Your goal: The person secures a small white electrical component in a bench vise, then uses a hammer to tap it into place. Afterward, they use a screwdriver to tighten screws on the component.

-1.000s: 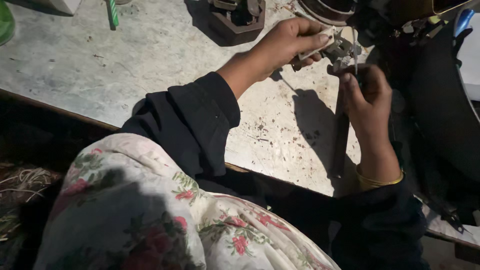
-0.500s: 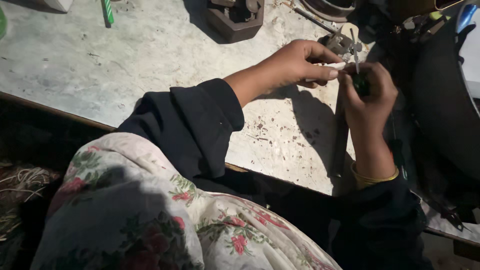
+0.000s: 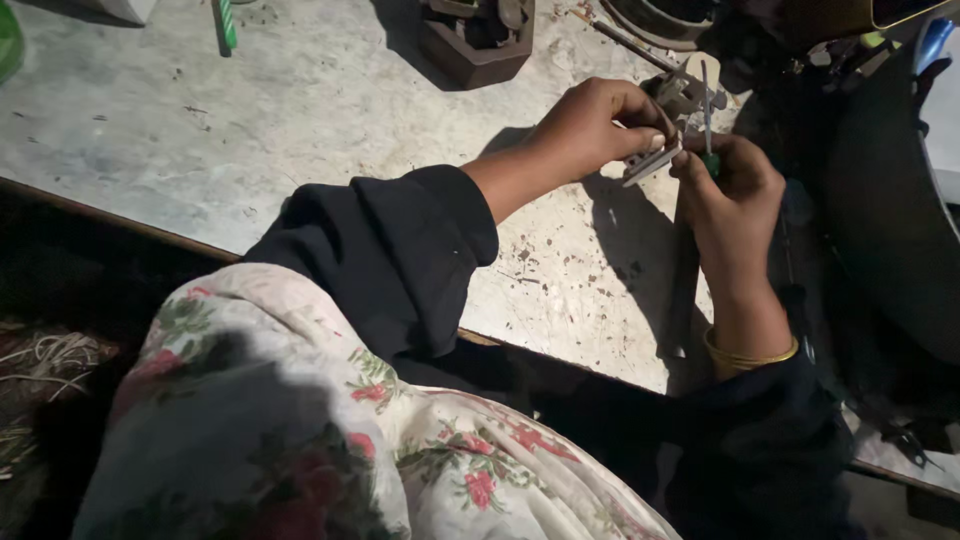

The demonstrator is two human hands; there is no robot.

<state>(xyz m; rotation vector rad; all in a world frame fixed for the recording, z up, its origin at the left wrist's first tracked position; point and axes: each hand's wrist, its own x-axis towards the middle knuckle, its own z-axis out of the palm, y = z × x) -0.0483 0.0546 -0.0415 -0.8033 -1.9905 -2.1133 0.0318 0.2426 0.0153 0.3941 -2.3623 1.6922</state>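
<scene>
Lying at the far left of the pale stone worktop [image 3: 250, 150], a green-striped pen [image 3: 227, 22] is being left untouched, and a dark block-shaped fixture [image 3: 470, 40] is being left alone further right. A small grey metal part [image 3: 652, 160] is being pinched shut in the left hand [image 3: 590, 125], above the worktop's right end. A green-handled screwdriver [image 3: 707, 120] is being gripped upright in the closed right hand [image 3: 730, 185], its tip at the part. Judging by this, a fastening step is being worked; steady alignment is being called for.

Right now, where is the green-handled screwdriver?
In the head view, upper right: the green-handled screwdriver stands upright in the right hand, beside the small metal part pinched by the left hand.
</scene>
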